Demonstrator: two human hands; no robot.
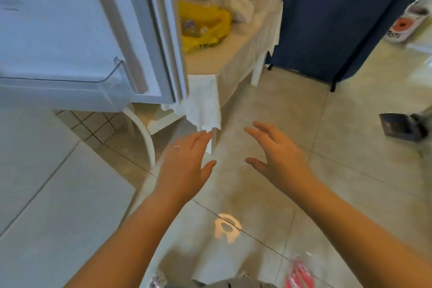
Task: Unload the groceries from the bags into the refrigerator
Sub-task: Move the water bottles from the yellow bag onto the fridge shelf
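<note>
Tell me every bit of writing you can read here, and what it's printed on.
Yellow plastic bag: dark lettering, too blurred to read.
White bag with the red circle: print beneath the circle, blurred, unreadable.
Refrigerator door: faint lines of print at upper left, too small to read.

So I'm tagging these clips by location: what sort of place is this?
Most likely a home kitchen or a dining corner. An open refrigerator door stands at left, a cloth-covered table holds a yellow grocery bag, and the floor is tiled. Both hands are empty.
</note>
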